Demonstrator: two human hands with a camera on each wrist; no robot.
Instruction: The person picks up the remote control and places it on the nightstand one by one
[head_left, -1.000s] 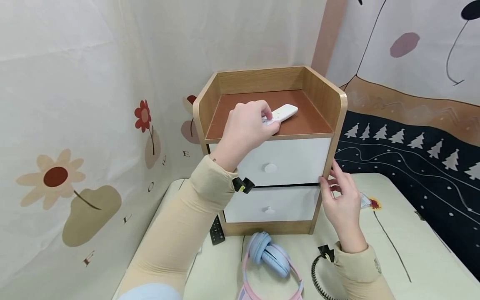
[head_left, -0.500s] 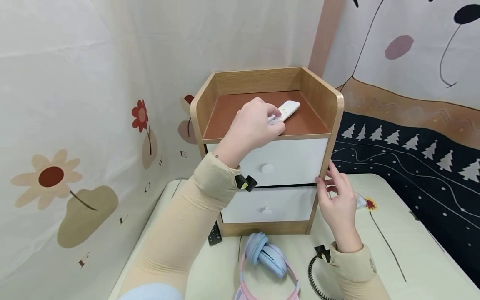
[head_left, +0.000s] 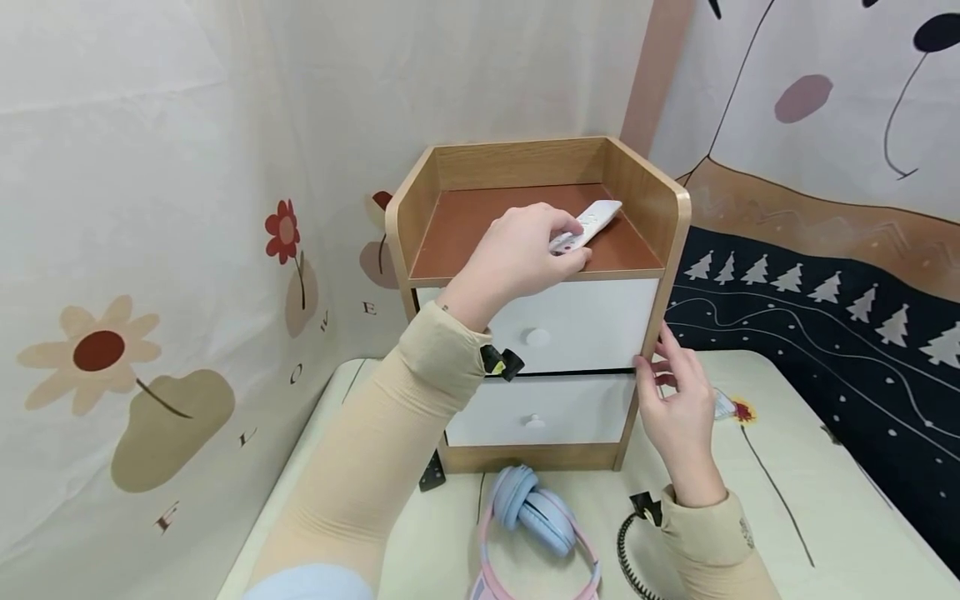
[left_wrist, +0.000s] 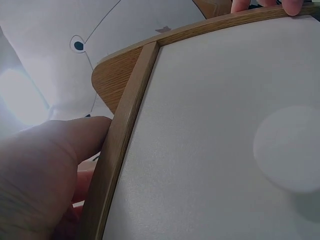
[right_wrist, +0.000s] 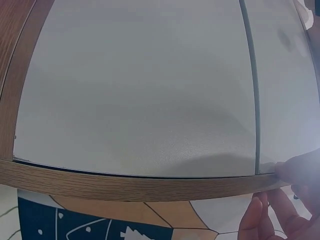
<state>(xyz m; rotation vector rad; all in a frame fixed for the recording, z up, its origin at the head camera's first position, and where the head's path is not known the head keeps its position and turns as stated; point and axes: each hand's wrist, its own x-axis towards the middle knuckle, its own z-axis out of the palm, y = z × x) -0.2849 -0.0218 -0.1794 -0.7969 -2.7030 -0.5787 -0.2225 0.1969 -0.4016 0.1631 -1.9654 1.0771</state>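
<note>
A white remote (head_left: 597,218) lies slanted over the brown top shelf of a wooden cabinet (head_left: 521,148), its near end between the thumb and fingers of the left hand (head_left: 521,257). Whether it touches the shelf I cannot tell. In the left wrist view, the left hand (left_wrist: 47,165) shows beside the cabinet's wooden edge (left_wrist: 125,127). At the cabinet's right side, the right hand (head_left: 681,408) touches the frame, thumb at the front edge and fingers along the outer side. The right wrist view shows that hand (right_wrist: 287,205) at the wooden edge (right_wrist: 150,189).
Two white drawers (head_left: 592,321) with round knobs stand closed below the shelf. Blue and pink headphones (head_left: 547,521) lie in front on the pale table cover (head_left: 757,492). A black object (head_left: 432,473) shows by the cabinet's lower left, and a coiled black cord (head_left: 628,558) near the right sleeve.
The left hand and the remote have moved right over the shelf, and more of the remote shows beyond the fingers. The right hand stays against the cabinet's side.
</note>
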